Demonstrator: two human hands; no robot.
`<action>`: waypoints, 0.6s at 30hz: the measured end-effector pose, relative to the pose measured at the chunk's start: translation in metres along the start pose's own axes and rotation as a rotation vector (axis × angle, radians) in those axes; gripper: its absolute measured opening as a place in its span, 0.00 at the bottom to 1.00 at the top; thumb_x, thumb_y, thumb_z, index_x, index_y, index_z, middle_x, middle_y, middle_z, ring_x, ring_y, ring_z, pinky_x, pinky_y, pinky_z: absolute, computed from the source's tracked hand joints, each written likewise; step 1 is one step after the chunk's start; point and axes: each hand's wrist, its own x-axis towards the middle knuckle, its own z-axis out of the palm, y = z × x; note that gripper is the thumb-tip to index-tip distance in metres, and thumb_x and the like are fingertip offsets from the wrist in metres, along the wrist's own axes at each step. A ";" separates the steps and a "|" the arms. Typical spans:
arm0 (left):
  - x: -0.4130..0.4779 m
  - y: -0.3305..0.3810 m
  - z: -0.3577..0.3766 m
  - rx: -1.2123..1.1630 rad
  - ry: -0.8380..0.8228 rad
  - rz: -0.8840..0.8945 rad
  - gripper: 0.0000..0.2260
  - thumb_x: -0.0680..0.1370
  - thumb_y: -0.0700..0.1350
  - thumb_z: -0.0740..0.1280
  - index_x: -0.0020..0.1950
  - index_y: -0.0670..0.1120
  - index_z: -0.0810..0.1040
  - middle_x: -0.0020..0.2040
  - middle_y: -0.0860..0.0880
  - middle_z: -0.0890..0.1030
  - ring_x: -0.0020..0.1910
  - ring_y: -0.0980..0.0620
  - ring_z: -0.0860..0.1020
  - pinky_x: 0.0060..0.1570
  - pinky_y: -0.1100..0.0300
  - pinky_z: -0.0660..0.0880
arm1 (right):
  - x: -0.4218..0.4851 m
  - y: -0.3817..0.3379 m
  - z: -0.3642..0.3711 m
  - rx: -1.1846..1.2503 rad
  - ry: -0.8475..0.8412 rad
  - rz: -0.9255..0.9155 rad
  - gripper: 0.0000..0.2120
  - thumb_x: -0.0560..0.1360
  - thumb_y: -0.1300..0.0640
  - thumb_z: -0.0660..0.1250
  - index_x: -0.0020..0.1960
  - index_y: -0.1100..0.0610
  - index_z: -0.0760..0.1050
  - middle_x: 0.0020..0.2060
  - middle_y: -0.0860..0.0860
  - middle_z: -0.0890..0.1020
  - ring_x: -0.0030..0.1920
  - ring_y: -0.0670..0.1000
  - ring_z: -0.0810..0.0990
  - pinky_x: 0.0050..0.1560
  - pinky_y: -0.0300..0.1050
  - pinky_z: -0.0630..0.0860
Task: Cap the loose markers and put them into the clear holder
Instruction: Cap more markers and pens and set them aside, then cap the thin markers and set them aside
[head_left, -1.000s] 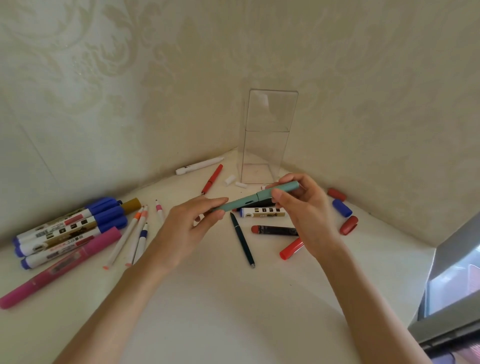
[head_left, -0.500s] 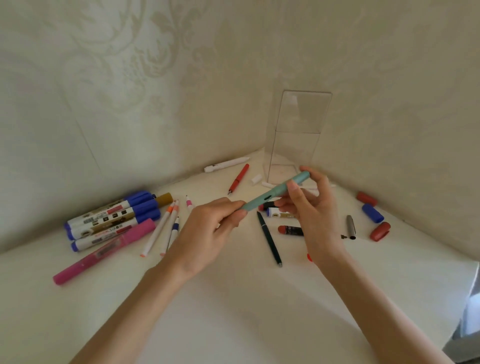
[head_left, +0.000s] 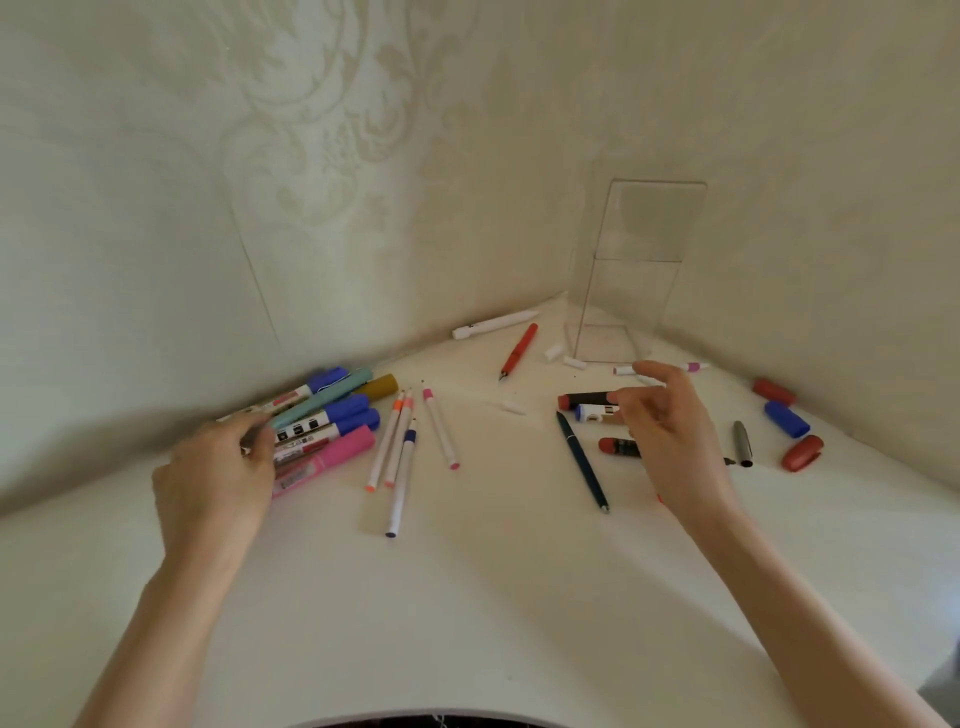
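the printing on the marker labels (head_left: 298, 431) is too blurred to read.

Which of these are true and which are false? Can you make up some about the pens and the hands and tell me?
1. The clear holder has markers in it. False: it stands empty in the corner.
2. The left hand is at the pile of fat markers, on the teal pen. True.
3. The right hand grips a red cap. False: it hovers open, holding nothing.
4. A loose blue cap lies between two red caps, one behind it and one in front. True.
5. The dark slim pen stands upright. False: it lies flat on the table.
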 end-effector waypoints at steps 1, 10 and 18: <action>-0.002 0.001 0.002 0.055 -0.009 -0.019 0.10 0.76 0.42 0.64 0.54 0.43 0.81 0.50 0.34 0.80 0.50 0.33 0.75 0.46 0.46 0.70 | -0.001 0.001 0.000 -0.005 -0.002 0.008 0.13 0.79 0.57 0.58 0.63 0.48 0.67 0.50 0.45 0.79 0.37 0.36 0.81 0.42 0.33 0.75; -0.012 0.041 0.006 -0.068 0.006 0.284 0.06 0.71 0.39 0.71 0.47 0.40 0.82 0.45 0.39 0.78 0.45 0.37 0.76 0.42 0.51 0.70 | -0.001 0.007 0.009 -0.102 -0.022 -0.030 0.12 0.79 0.58 0.59 0.61 0.48 0.68 0.50 0.45 0.79 0.48 0.49 0.80 0.47 0.41 0.76; 0.003 0.096 0.046 0.274 -0.260 0.210 0.18 0.77 0.58 0.58 0.55 0.46 0.76 0.56 0.45 0.77 0.59 0.43 0.70 0.56 0.51 0.65 | 0.014 -0.004 0.026 -0.392 -0.122 -0.190 0.10 0.78 0.61 0.61 0.58 0.55 0.74 0.53 0.46 0.78 0.54 0.45 0.74 0.52 0.32 0.69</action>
